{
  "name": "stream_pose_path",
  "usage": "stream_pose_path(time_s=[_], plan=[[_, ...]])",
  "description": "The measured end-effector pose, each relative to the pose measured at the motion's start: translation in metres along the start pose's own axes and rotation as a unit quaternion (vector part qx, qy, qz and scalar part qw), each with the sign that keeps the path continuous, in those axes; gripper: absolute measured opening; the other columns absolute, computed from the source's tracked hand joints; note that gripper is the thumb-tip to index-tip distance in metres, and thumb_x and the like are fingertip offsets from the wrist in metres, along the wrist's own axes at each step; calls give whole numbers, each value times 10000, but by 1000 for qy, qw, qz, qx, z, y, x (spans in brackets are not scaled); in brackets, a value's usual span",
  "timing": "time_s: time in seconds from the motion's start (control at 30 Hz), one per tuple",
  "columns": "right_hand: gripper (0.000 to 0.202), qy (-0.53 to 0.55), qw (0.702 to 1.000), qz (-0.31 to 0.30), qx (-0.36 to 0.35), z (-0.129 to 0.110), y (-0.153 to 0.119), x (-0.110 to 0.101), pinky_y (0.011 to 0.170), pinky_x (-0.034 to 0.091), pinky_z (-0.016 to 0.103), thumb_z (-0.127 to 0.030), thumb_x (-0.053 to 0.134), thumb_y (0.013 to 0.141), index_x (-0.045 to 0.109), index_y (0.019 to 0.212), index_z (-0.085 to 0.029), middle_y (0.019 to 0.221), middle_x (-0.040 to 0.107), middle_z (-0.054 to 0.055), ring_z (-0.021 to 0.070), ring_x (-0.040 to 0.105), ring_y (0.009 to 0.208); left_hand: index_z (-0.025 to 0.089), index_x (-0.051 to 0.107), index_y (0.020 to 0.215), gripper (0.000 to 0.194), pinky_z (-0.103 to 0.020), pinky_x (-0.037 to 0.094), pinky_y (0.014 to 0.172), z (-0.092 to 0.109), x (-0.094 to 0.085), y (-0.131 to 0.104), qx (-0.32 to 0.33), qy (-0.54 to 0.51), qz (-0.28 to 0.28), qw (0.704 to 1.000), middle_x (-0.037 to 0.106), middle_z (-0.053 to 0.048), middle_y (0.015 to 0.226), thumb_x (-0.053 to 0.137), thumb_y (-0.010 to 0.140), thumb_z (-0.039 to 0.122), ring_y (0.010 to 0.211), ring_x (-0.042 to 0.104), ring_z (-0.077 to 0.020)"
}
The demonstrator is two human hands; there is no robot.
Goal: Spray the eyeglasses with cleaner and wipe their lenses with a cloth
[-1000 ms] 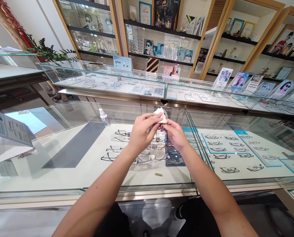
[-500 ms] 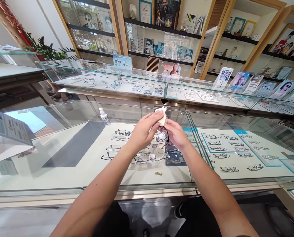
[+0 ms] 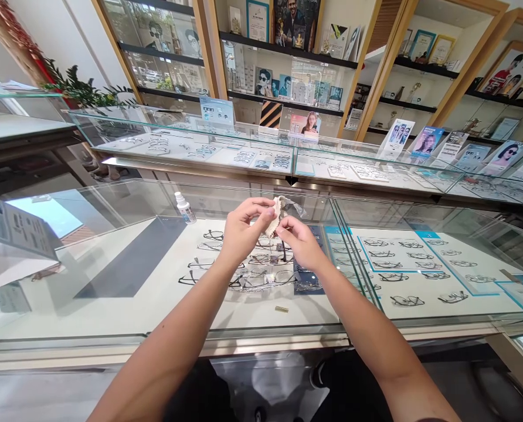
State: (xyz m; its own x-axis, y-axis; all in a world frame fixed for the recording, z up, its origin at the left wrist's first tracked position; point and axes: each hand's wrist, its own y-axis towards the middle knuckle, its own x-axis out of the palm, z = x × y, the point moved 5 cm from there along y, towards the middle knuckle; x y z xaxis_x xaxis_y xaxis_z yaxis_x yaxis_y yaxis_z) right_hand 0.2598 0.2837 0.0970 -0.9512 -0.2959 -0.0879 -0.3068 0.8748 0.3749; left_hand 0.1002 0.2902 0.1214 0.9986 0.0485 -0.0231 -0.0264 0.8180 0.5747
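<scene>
A crumpled off-white cloth [image 3: 274, 220] is pinched between the fingers of my left hand [image 3: 246, 225], above the glass display case. Close on its right, my right hand [image 3: 300, 239] is closed on a pair of glasses [image 3: 293, 206]; a clear lens shows above the fingers and a dark temple hangs below. The cloth lies against the glasses, and part of the frame is hidden by it and by my fingers. Several rows of eyeglasses [image 3: 268, 280] lie under the glass below my hands.
A white spray bottle [image 3: 184, 208] stands on the glass to the left. A folded leaflet [image 3: 17, 231] stands at the far left. More frames [image 3: 407, 300] fill the right case section. Behind runs another glass counter [image 3: 191, 146] with upright cards.
My hands have shifted slightly left. My left hand has turned and its fingers have drawn back along the cloth, so a lens of the glasses now shows above my right hand.
</scene>
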Motion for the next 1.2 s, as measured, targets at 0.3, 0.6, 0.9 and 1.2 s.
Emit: stream_pose_path(time_s=[0.3, 0.6, 0.9, 1.2], plan=[[280, -55, 998, -7, -41, -11, -6, 1, 894, 437, 362, -508, 607, 1026, 575, 904, -258, 923, 633, 12, 216, 570, 907, 187, 712, 954, 420, -287, 526, 833, -12, -1, 6, -94, -127, 6, 987, 719, -57, 1020, 1000, 702, 362, 979, 664, -189], [298, -48, 998, -8, -49, -14, -7, 0, 834, 410, 348, -519, 620, 1032, 575, 893, -259, 876, 579, -5, 200, 509, 840, 198, 714, 1055, 498, -231, 401, 467, -22, -1, 5, -200, -87, -85, 972, 683, -2, 804, 966, 748, 499, 532, 552, -104], [350, 31, 999, -6, -8, -5, -4, 0, 919, 449, 353, -590, 696, 963, 618, 901, -255, 943, 675, 14, 214, 590, 944, 211, 735, 994, 369, -291, 574, 811, -7, 0, 3, -57, -89, 10, 994, 731, -56, 1088, 964, 757, 376, 929, 705, -186], [378, 58, 998, -17, 2, -3, -2, 2, 918, 456, 346, -614, 709, 946, 616, 890, -252, 932, 707, 15, 206, 595, 930, 209, 821, 918, 214, -331, 597, 887, -3, -3, 1, 28, -38, 63, 997, 730, -89, 1131, 859, 888, 418, 1087, 706, -231]])
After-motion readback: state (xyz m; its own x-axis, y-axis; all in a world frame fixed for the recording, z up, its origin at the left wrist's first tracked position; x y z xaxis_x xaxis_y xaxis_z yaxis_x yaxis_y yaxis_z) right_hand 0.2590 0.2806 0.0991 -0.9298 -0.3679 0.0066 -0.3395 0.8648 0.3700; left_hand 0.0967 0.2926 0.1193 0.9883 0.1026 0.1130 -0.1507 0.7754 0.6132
